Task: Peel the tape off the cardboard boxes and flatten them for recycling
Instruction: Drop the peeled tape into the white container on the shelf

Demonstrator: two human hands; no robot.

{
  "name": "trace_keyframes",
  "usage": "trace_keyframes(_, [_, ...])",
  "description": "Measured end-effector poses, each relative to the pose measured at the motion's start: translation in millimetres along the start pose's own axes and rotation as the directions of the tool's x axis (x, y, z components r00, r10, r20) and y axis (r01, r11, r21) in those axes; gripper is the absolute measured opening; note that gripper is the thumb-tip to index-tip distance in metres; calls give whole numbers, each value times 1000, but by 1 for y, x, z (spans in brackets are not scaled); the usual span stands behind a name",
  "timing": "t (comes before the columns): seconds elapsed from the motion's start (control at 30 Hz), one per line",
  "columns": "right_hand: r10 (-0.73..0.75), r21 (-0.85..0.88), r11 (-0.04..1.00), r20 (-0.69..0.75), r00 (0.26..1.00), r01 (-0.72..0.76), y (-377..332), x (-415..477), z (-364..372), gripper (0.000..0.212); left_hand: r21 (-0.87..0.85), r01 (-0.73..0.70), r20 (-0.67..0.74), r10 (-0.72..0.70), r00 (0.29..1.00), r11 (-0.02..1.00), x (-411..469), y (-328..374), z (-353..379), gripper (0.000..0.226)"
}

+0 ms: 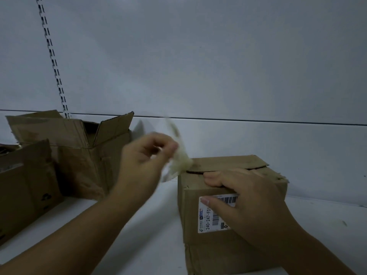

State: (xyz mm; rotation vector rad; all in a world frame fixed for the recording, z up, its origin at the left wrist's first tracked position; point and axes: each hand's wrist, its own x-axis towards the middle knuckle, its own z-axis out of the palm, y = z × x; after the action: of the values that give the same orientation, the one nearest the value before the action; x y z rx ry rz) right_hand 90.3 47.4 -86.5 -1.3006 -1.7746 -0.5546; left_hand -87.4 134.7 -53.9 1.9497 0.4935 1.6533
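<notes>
**Q:** Tape, hands?
**A:** My left hand (143,155) pinches the clear tape strip (179,163), which is blurred and raised just left of the small box (228,251) — its lower end meets the top seam. My right hand (244,195) grips the box's top front edge, thumb on the label (206,221).
**Q:** Room?
**A:** The box sits on the white shelf (155,225) — opened boxes (79,155) stand to the left, apart.

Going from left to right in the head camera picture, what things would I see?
First the box at the left edge → open box → left hand → tape → labelled box.
</notes>
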Motion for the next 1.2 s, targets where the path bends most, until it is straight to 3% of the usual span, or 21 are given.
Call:
trace_keyframes(0.07, [11,16,1000,15,1000,-11,1,-1,0,42,-224,133,-180,-175,968,965,16,1,-5,11])
trace_keyframes(0.13, [22,29,999,31,999,-23,2,-1,1,41,-326,205,-243,-291,925,923,30,4,-9,15])
trace_keyframes(0.3, [23,5,1000,42,999,-23,3,-2,2,41,-402,312,-51,-362,931,861,28,10,-6,22])
trace_keyframes(0.5, [-19,-116,993,5,1000,20,7,-2,5,52,-583,383,2,-470,883,717,24,25,-13,25])
trace_keyframes(0.63, [-37,-155,987,0,999,36,8,-2,7,47,-671,499,137,-570,810,548,10,26,-20,10])
trace_keyframes(0.73, [-23,-157,987,31,999,27,0,0,5,53,-722,560,167,-684,710,406,-3,22,-28,12])
trace_keyframes(0.83, [43,-132,991,94,995,-31,-10,2,0,59,-747,583,228,-702,675,319,-12,21,-41,19])
trace_keyframes(0.93, [182,-106,980,148,972,-167,-16,7,-7,56,-723,617,292,-673,679,310,-15,24,-55,21])
trace_keyframes(1.03, [323,-196,938,203,924,-285,-29,15,-17,60,-694,643,323,-658,680,325,-14,31,-59,21])
trace_keyframes(1.13, [267,-108,963,253,930,-247,-69,26,-26,61,-705,623,278,-677,682,339,-12,38,-51,25])
trace_keyframes(1.2, [187,-14,981,310,932,-192,-99,37,-29,74,-698,630,305,-656,691,339,-12,46,-42,29])
